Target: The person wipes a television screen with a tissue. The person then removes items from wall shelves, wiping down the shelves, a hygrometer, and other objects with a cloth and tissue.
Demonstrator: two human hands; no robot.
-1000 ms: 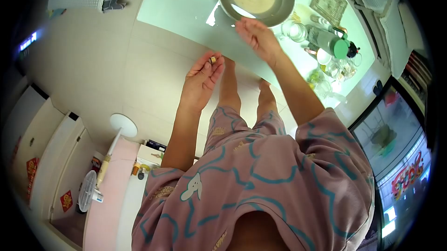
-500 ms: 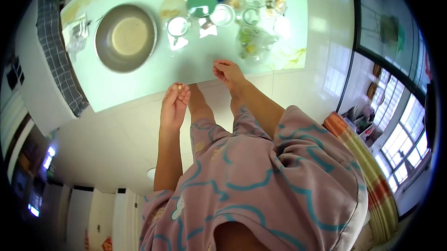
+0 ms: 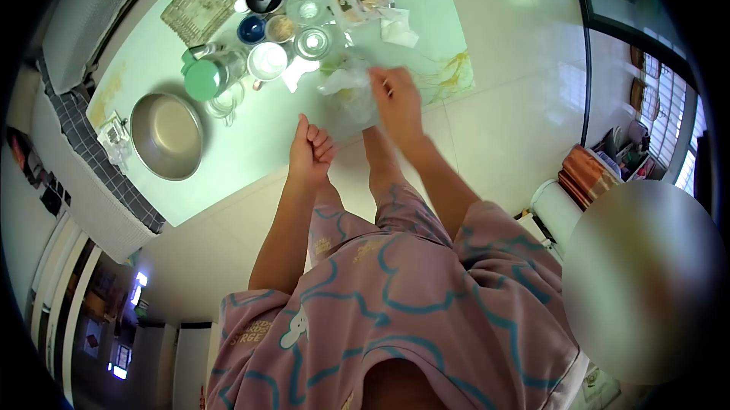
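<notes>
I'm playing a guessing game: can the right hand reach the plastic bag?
Probably yes: the right hand looks right by the plastic bag, with nothing seen between. Touching? I can't tell.

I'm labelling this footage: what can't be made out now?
All head view:
- Left hand: curled fingers hide any contents.
- Right hand: blurred; contact with the plastic bag is unclear.
- Plastic bag: folds and glare obscure its contents.
- Round patch, right: wholly blurred.

Left hand (image 3: 312, 153) has free tabletop (image 3: 247, 153) leftward until the basin (image 3: 173, 164) blocks
</notes>
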